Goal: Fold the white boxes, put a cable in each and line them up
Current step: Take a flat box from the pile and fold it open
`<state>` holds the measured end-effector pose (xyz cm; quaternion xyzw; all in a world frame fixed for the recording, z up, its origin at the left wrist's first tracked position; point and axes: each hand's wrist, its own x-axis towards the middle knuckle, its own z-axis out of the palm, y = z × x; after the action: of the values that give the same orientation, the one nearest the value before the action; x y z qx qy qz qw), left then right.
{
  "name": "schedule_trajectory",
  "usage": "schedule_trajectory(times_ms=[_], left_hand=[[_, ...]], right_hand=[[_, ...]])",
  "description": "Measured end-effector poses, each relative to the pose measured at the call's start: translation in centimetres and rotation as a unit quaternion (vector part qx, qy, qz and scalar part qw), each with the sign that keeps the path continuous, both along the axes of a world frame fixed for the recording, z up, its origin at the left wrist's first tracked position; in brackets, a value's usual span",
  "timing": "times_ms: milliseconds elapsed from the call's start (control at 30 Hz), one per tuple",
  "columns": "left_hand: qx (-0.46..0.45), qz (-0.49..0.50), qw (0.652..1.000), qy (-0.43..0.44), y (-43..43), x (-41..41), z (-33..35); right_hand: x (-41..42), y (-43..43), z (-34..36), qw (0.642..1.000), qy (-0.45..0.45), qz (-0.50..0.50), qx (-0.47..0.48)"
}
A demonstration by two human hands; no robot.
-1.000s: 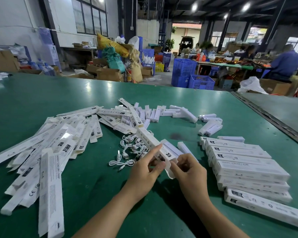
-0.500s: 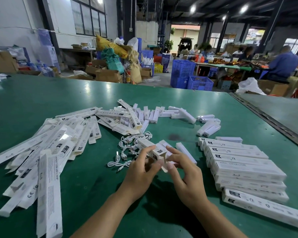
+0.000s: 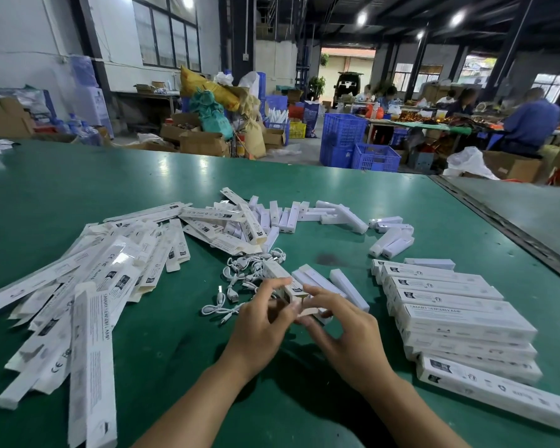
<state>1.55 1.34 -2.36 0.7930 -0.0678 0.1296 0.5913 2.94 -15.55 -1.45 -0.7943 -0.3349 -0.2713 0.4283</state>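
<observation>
Logged white box (image 3: pixel 281 277) swung end-on toward wearer since 1 s ago, near flaps open. Gripped on its left side by left hand (image 3: pixel 262 321); end flap pinched by right hand (image 3: pixel 343 334). Held just over green table (image 3: pixel 304 189), beside tangled cables (image 3: pixel 240 273), between flat blanks (image 3: pixel 94 286) and lined-up boxes (image 3: pixel 450 305).

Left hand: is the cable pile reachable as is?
Likely yes, path-wise: the cables lie just beyond the left hand, nothing between. But that hand and the right hand both grip the box, so it must let go first.
</observation>
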Motion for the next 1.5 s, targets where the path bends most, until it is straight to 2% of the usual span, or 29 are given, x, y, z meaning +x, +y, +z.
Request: schedule_trajectory(times_ms=[167, 267, 500, 733, 833, 967, 1200, 1267, 1333, 1400, 1500], left_hand=[[-0.087, -0.015, 0.996, 0.004, -0.3, -0.1, 0.7], [-0.102, -0.024, 0.994, 0.012, -0.3, -0.3, 0.8], [-0.083, -0.028, 0.996, 0.012, -0.1, -0.3, 0.5], [-0.049, -0.01, 0.999, 0.006, 0.1, -0.3, 0.5], [-0.014, -0.027, 0.999, -0.015, 0.1, -0.7, 0.6], [0.004, -0.035, 0.999, -0.03, 0.0, -0.8, 0.6], [0.016, -0.021, 0.999, -0.034, 0.0, -0.5, 0.5], [0.018, -0.016, 0.999, -0.041, 0.0, -0.6, 0.5], [0.016, -0.023, 0.999, -0.042, 0.0, -0.5, 0.6], [0.013, -0.045, 0.998, -0.036, 0.0, -0.5, 0.6], [0.013, -0.076, 0.997, -0.028, -0.1, -0.5, 0.5]], right_hand=[[-0.3, 0.4, -0.2, 0.998, 0.017, -0.054, 0.025], [-0.1, 0.4, -0.3, 0.999, -0.016, -0.042, 0.023], [0.1, 0.3, -0.4, 0.998, -0.05, -0.022, 0.024], [0.1, 0.3, -0.2, 0.998, -0.041, -0.002, 0.037], [0.0, 0.2, -0.2, 0.999, -0.008, -0.002, 0.05], [-0.3, 0.3, -0.2, 0.993, 0.079, -0.013, 0.086], [-0.8, 0.7, 0.0, 0.98, 0.152, -0.009, 0.125], [-0.9, 1.0, -0.1, 0.961, 0.225, 0.002, 0.162], [-1.0, 1.4, 0.0, 0.904, 0.357, 0.072, 0.223], [-1.0, 1.5, 0.1, 0.849, 0.454, 0.144, 0.229], [-0.9, 1.4, 0.1, 0.818, 0.494, 0.188, 0.228]])
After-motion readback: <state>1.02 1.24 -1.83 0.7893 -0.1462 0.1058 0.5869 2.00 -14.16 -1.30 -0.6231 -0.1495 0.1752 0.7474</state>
